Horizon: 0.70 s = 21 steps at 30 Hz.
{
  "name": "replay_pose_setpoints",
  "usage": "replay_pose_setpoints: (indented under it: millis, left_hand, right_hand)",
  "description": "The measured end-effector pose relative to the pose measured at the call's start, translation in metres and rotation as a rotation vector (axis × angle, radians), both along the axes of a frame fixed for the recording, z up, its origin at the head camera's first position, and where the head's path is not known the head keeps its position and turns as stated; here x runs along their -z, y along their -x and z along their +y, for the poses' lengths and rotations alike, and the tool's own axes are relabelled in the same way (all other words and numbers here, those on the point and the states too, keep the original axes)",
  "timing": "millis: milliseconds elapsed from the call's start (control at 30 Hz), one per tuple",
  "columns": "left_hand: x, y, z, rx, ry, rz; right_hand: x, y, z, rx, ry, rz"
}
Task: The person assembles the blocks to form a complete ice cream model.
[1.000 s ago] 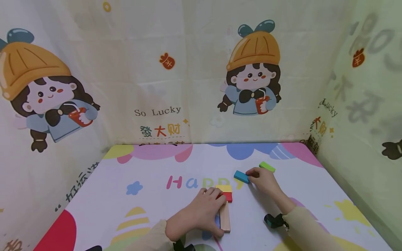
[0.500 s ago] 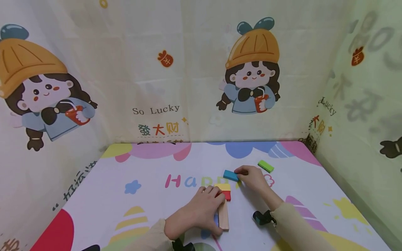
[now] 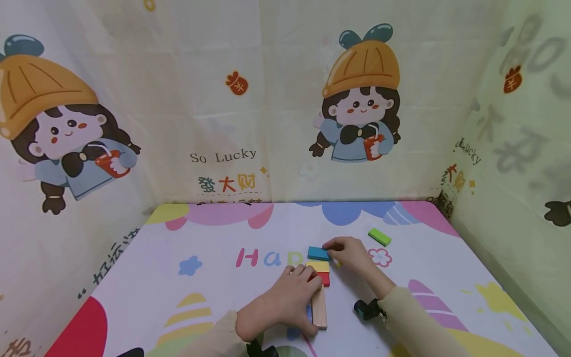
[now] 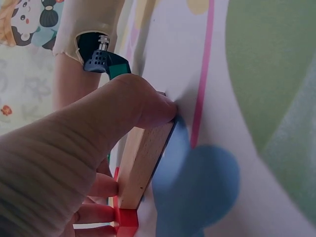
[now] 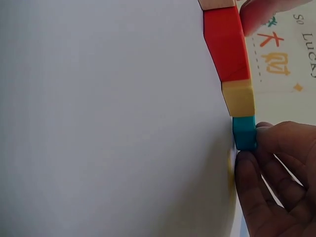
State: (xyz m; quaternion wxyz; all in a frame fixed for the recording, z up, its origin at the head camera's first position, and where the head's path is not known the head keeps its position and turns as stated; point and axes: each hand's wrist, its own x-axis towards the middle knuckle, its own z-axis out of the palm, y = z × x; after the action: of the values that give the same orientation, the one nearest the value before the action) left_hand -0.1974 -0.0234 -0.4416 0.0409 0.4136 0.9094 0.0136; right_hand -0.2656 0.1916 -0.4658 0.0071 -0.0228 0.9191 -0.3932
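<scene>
A plain wooden block point(image 3: 319, 308) lies lengthwise on the table, followed by a red block point(image 3: 325, 279) and a yellow block point(image 3: 318, 267) in a row. My left hand point(image 3: 283, 300) spans the row, thumb on the wooden block's near end and fingers at the red block; its palm hides part of them in the head view. With thumb and fingertips my right hand point(image 3: 357, 258) pinches the right end of a blue block point(image 3: 318, 253) at the row's far end. In the right wrist view the blue block point(image 5: 244, 132) appears against the yellow block point(image 5: 239, 98).
A green block point(image 3: 379, 236) lies apart, behind and right of my right hand. The printed tabletop point(image 3: 147, 277) is bounded by cloth walls with cartoon figures at the back and both sides. A dark wrist device point(image 3: 369, 310) sits below my right hand.
My right hand has slid the blue block leftward, from beside the green block to just behind the yellow one. The left hand has stayed on the row.
</scene>
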Motion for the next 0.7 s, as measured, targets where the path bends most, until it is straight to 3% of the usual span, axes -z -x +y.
replay_pose_setpoints:
  millis: [700]
  left_hand:
    - [0.0046, -0.0001, 0.0001, -0.007, -0.021, 0.031]
  right_hand:
    - [-0.0038, -0.0017, -0.0027, -0.068, -0.009, -0.003]
